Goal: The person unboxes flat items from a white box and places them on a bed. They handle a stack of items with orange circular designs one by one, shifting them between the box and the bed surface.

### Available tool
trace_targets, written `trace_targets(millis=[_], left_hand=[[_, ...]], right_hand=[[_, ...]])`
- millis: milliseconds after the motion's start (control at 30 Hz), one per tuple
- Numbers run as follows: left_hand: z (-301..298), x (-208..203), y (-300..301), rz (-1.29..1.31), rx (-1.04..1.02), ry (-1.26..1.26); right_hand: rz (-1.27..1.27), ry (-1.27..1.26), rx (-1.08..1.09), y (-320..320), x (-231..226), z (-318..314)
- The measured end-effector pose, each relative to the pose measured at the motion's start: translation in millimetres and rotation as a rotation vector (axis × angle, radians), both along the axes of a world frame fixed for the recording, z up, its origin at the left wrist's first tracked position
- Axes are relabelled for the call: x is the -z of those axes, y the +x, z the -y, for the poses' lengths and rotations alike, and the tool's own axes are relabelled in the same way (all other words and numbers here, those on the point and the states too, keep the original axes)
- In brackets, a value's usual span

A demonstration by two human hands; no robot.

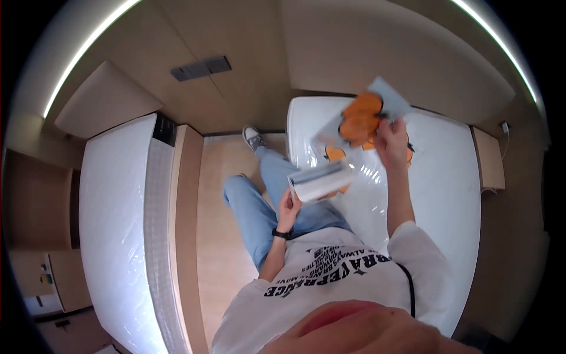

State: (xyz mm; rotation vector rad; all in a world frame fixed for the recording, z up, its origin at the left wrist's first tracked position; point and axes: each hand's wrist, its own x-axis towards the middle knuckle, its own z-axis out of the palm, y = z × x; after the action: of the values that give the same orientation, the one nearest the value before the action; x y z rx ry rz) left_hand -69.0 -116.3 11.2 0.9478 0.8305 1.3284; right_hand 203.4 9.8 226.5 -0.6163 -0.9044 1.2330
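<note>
My right hand [391, 140] is raised over the bed and pinches a pale, see-through sheet with orange fruit shapes [362, 117]. The sheet is smeared by motion, so I cannot tell whether the fruit is printed on it or held behind it. Lower and to the left, above my thigh, my left hand [288, 207] grips one end of a white and grey box-shaped packet [321, 183]; its far end is blurred. Beneath both hands, several orange fruit cutouts with green leaves [335, 153] lie on the plastic-wrapped mattress [439, 200]. A black band circles my left wrist.
I sit on the mattress edge, legs toward the wooden floor [227, 153]. A second plastic-wrapped mattress [115, 224] lies to the left in a wooden bed frame [187, 236]. Padded headboards [389, 44] line the wall. A small wooden ledge [488, 158] stands at the right.
</note>
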Motion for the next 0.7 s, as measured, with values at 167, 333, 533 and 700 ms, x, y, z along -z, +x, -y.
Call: trace_targets(millis=[167,333,533,700], left_hand=[[-4,16,0,-0.039,0.011,0.064],[7,10,-2,-0.093,-0.084,0.059],[3,20,-5,-0.005,-0.043,0.042],[6,15,-1,-0.029,-0.111,0.073]], right_hand=[[0.579,0.029,-0.209,-29,30,31],[1.107,0.076,-0.580,-40,0,35],[0.544,-0.079,0.196,-14,86,-4],[1.572,-0.063,0.309,-55,252,54]])
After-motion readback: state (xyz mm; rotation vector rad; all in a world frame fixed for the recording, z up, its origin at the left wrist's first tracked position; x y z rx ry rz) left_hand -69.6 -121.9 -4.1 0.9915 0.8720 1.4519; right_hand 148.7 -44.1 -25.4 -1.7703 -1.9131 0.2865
